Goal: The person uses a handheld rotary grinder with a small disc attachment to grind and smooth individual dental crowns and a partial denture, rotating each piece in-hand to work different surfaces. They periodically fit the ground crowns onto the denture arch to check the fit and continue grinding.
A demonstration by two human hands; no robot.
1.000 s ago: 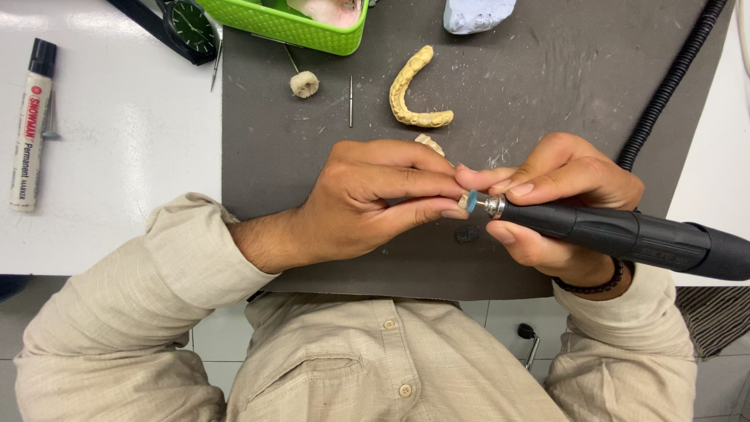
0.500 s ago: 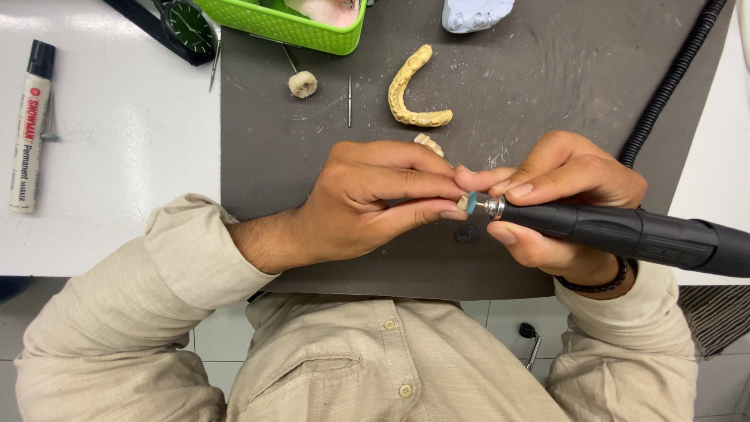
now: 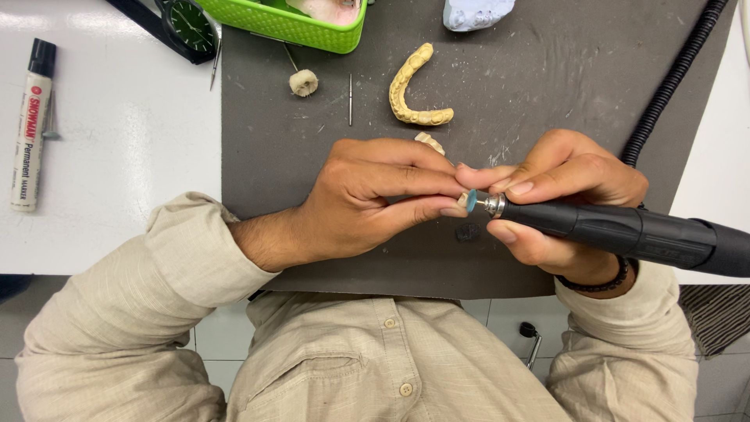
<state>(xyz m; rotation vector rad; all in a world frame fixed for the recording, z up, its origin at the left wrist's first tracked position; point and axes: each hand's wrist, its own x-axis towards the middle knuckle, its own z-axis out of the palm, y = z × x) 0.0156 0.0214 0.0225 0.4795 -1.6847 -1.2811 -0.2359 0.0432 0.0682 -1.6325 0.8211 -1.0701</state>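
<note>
Right now your left hand point(image 3: 367, 199) pinches a small piece against the tip of the black handpiece point(image 3: 617, 230) your right hand point(image 3: 562, 195) grips — one curved tooth arch point(image 3: 414, 94) beyond them.

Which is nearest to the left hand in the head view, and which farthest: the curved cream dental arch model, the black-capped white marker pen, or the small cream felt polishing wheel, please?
1. Curved cream dental arch model, just beyond the left hand on the grey mat.
2. Small cream felt polishing wheel, farther up near the green basket.
3. Black-capped white marker pen, far left on the white table.
</note>
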